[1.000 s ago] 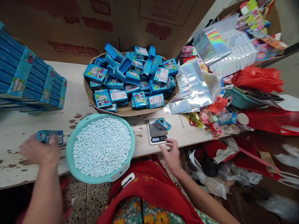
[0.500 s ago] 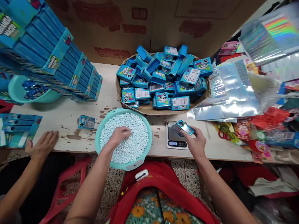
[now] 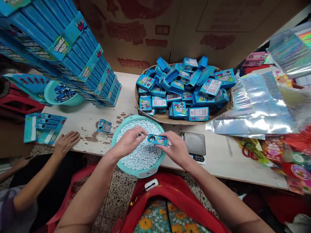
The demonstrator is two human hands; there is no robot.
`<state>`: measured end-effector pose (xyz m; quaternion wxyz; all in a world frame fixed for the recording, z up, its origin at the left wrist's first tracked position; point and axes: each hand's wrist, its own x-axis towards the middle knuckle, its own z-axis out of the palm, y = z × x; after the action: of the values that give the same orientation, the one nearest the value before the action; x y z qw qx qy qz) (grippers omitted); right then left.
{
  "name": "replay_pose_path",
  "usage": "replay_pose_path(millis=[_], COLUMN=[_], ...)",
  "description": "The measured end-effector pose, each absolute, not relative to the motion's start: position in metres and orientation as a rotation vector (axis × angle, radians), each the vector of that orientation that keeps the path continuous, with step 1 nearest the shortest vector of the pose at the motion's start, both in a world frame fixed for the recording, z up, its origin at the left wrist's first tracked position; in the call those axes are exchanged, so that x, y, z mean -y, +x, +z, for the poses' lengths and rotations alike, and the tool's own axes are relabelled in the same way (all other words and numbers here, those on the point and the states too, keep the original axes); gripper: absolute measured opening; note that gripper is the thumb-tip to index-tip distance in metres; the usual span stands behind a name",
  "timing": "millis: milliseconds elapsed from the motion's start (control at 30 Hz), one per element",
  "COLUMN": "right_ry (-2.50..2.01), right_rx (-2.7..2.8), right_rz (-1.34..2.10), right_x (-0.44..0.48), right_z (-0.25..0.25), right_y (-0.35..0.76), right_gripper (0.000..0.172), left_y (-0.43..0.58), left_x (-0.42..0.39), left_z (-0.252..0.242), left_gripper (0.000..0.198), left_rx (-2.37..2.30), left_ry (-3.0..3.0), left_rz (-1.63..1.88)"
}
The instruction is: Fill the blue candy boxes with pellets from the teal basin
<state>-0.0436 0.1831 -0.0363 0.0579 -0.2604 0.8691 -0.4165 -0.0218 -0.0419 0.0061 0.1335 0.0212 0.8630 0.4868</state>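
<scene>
Where the table (image 3: 128,92) meets the left edge of the view, a co-worker's hand (image 3: 66,142) lies flat and open on the table edge, just beside a bundle of flat blue packs (image 3: 43,127). Behind them, a small teal bowl (image 3: 52,97) holds dark blue wrapped pieces and sits against a tall stack of blue display cartons (image 3: 80,61). A loose blue box (image 3: 104,126) lies alone on the table between the stack and a teal basin (image 3: 126,167).

The basin sits at the near table edge and is filled with pale blue tablets (image 3: 143,155). The person's left hand (image 3: 128,142) is above the tablets with its fingers drawn narrow and its fingertips at the left end of a small blue box (image 3: 157,139); whether they grip the box cannot be determined. The right hand (image 3: 176,149) holds the small blue box by its right end between thumb and fingers. The box is level, above the basin, between the two hands.

Just right of the basin, a digital scale (image 3: 195,144) stands with its pan bare. Behind it, a shallow basket (image 3: 170,119) is heaped with matching blue boxes (image 3: 179,110). At the far right, holographic foil bags (image 3: 255,103) lie spread over the table.
</scene>
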Motion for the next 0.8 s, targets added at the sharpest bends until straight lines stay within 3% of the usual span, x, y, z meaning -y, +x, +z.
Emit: replay_pose_path(millis=[167, 367, 533, 600, 667, 733, 800], right_ry=[-0.831, -0.799, -0.957, -1.020, -0.967, -0.816, -0.721], right_rx=[-2.607, -2.572, -2.394, -2.293, -2.429, -2.774, -2.973], right_rz=[-1.202, -1.288, -1.589, -1.675, -1.666, -1.459, -1.026], right_x=[-0.159, -0.146, -0.124, -0.118, -0.117, -0.121, -0.125], right_z=[-0.040, -0.037, -0.028, -0.029, -0.040, -0.059, -0.081], right_y=[-0.048, -0.052, -0.053, -0.070, -0.101, -0.142, -0.181], right_gripper=[0.033, 0.032, 0.036, 0.051, 0.060, 0.053, 0.052], left_y=[-0.022, -0.015, -0.003, 0.008, 0.024, 0.042, 0.057], left_x=[0.035, 0.051, 0.062, 0.076, 0.103, 0.143, 0.189], left_z=[0.009, 0.010, 0.010, 0.008, 0.007, 0.002, -0.012], left_gripper=[0.025, 0.030, 0.039, 0.034, 0.042, 0.052, 0.053], left_rx=[-2.739, -2.771, -2.772, -2.820, -2.936, -3.009, -2.908], left_ry=[0.425, 0.354, 0.272, 0.025, -0.435, -1.030, -1.484], left_rz=[0.975, 1.190, 1.191, 1.199, 1.124, 0.839, 0.428])
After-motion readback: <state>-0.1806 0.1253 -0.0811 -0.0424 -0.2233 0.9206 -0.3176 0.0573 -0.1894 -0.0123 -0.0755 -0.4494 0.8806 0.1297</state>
